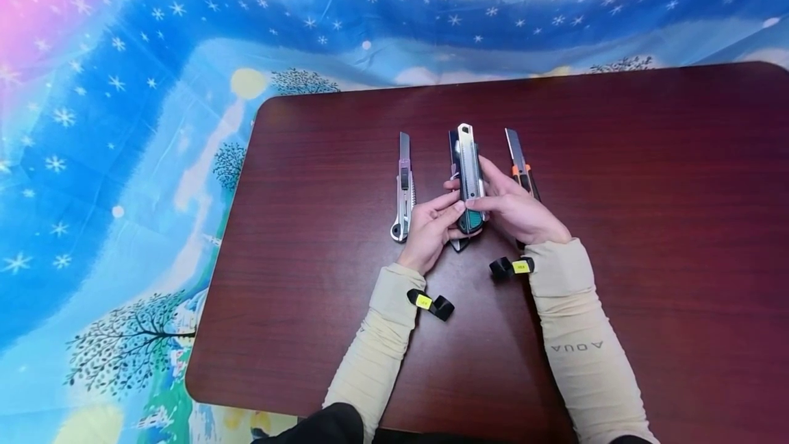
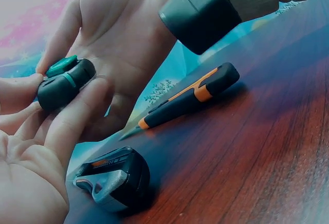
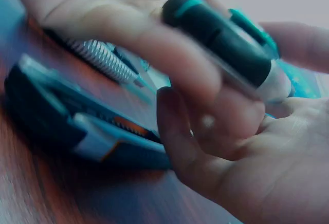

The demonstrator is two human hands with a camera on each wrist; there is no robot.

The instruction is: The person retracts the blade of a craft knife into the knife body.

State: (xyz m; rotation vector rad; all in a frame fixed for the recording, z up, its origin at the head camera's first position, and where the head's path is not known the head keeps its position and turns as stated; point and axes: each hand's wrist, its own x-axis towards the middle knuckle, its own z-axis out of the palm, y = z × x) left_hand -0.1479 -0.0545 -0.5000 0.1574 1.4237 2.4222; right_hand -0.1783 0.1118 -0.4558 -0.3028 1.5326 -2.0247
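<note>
The left hand (image 1: 431, 230) and right hand (image 1: 522, 210) pinch the lower part of a silver-faced, black-and-green utility knife (image 1: 471, 166), aimed at twelve o'clock. A purple-and-silver cutter (image 1: 404, 183) lies at nine, an orange-and-black cutter (image 1: 521, 171) at three. The right sleeve (image 1: 579, 324) reads "AQUA", inverted.

Beyond the dark reddish-brown table (image 1: 296, 321) hangs a blue cloth (image 1: 203, 22) (pink along its top, snowflake-patterned throughout).

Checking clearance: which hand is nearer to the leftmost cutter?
Left. The left hand is just right of the leftmost cutter, holding the green cutter; the right hand is farther right, on the green cutter's other side.
</note>
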